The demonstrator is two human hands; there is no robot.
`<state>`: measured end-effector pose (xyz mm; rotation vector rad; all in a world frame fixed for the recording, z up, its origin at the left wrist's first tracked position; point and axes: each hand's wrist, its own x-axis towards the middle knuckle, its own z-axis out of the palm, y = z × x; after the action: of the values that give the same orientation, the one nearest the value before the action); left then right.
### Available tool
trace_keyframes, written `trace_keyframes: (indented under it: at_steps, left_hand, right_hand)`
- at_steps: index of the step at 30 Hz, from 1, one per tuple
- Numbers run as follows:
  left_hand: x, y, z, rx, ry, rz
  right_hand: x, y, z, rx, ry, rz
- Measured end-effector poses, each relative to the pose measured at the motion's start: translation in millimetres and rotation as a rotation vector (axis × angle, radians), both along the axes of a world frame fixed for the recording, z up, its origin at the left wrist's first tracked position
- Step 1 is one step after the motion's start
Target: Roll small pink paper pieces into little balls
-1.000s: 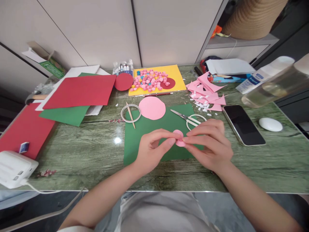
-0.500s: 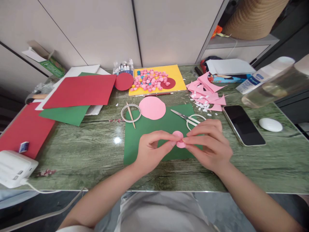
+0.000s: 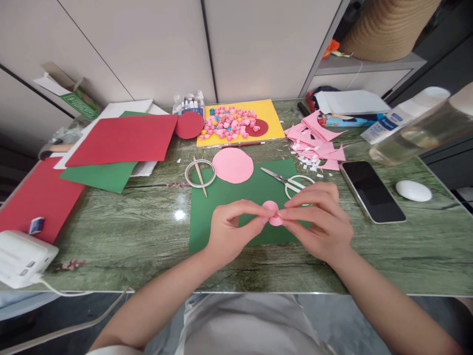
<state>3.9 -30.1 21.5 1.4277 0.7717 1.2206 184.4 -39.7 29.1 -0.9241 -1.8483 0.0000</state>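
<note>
Between my two hands is a small curled piece of pink paper (image 3: 271,205), held above a green paper sheet (image 3: 210,217). My left hand (image 3: 232,227) pinches its left side between thumb and forefinger. From the right, my right hand (image 3: 320,222) pinches the same piece with thumb and fingertips, which hide part of it. White-handled scissors (image 3: 290,182) lie just beyond my right hand, blades pointing left. A larger pink paper disc (image 3: 233,165) rests at the sheet's far edge. Left of that disc are a roll of tape (image 3: 187,173) and a pointed wooden stick (image 3: 200,176).
Small rolled pink pieces (image 3: 227,123) sit on a yellow sheet (image 3: 269,111) at the back. Pink paper scraps (image 3: 314,138), a phone (image 3: 373,191), a white mouse (image 3: 414,191) and a bottle (image 3: 402,140) stand right. Red sheets (image 3: 125,138) and a white charger (image 3: 25,259) are left.
Both hands have shifted very slightly left with the pink paper piece. Their pinch on it looks the same, and the things on the table stay in place.
</note>
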Motion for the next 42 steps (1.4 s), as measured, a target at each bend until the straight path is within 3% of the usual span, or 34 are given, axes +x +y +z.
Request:
trace_keyframes:
  at_steps: [11,28,35,42]
  left_hand:
    - [-1.8,2.1,0.5,-0.015,0.092,0.004]
    - [-3.4,7.0,3.4,-0.067,0.064,-0.021]
    - [-5.9,7.1,4.9,-0.364,-0.088,-0.118]
    - [-2.6,9.2,4.5,-0.472,-0.16,-0.15]
  right_hand:
    - [0.8,-0.5,-0.1,-0.055,0.007,-0.018]
    - [2.0,1.3,-0.3,-0.054,-0.041,-0.008]
    - [3.3,0.4,-3.2,-0.045,-0.06,-0.013]
    - [4.1,0.8,-4.9,-0.029,-0.083,-0.018]
